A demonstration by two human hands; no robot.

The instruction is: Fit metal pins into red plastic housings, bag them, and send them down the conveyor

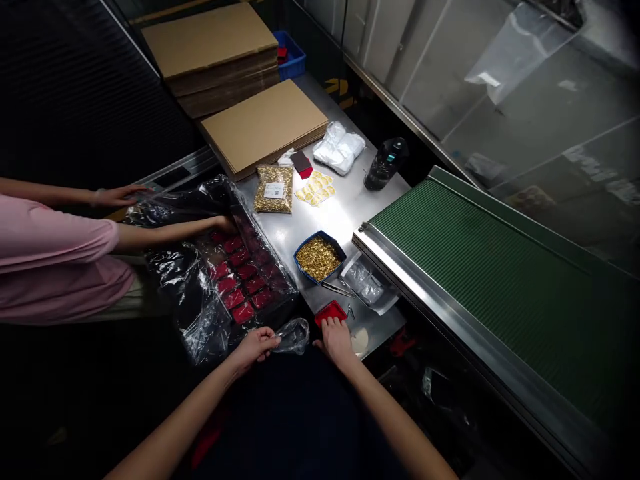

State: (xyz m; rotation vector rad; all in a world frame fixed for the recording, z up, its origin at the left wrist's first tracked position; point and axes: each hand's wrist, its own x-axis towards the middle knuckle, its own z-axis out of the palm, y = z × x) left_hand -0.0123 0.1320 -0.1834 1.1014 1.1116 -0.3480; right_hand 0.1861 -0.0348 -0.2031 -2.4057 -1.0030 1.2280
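Observation:
Between the thumb and fingers of my left hand (256, 348) is a small clear plastic bag (294, 336), held at its edge near the lined box. My right hand (336, 339) rests at the table's front edge, its fingertips on a small red tray (331, 311); whether they grip it I cannot tell. A dark tray (320, 256) of gold flakes stands beyond, with metal tweezers (338, 289) beside it. To the left, a box lined with clear plastic film (200, 327) holds rows of red packs (243, 312).
A co-worker's arm (170, 233) reaches into the lined box. Cardboard sheets (265, 123), a bag of gold flakes (274, 189), yellow stickers (315, 189), white bags (339, 148) and a dark bottle (386, 164) occupy the table (280, 230). A green conveyor belt (480, 267) borders the right.

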